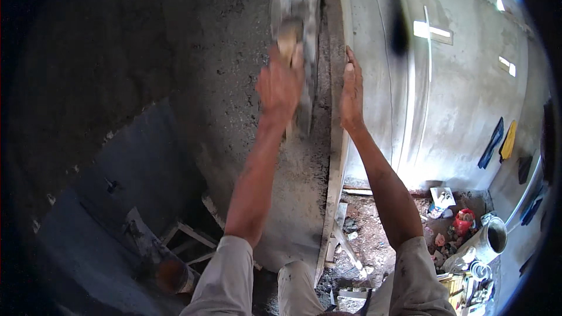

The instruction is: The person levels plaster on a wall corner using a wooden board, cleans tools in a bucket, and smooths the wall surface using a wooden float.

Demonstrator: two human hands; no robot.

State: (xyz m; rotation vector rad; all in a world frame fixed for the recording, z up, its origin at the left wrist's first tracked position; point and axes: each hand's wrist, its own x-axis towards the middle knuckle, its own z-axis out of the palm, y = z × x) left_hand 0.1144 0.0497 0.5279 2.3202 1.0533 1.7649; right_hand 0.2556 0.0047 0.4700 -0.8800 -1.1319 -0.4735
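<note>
Left hand [280,89] is closed round the handle [288,42] of a trowel [297,3]; some blur, so finger detail is lost. Right hand [352,98] is held open and nearly straight, fingers pointing up, laid along the right side of a long board [338,169]; nothing is seen grasped, and whether fingertips are hooked over the board's edge cannot be told. Key relation: the trowel lies beyond and under the left hand, its long axis run up and down the view, roughly parallel to the board, with a narrow strip of dark plaster left between blade and board. The left hand is nearer the trowel; the board is set between the two hands and is touched by the right only. The blade is laid over the plastered wall [228,64]; how hard it is pressed cannot be told. The board is stretched from the top edge of the view well down past both hands, lower end slanted slightly left. Farther out, wooden framing [196,235] is seen low on the left in shadow; on the right, rubble [377,228], a red bag [464,220] and a tilted bucket [494,237] are found below a pale wall [468,93].
</note>
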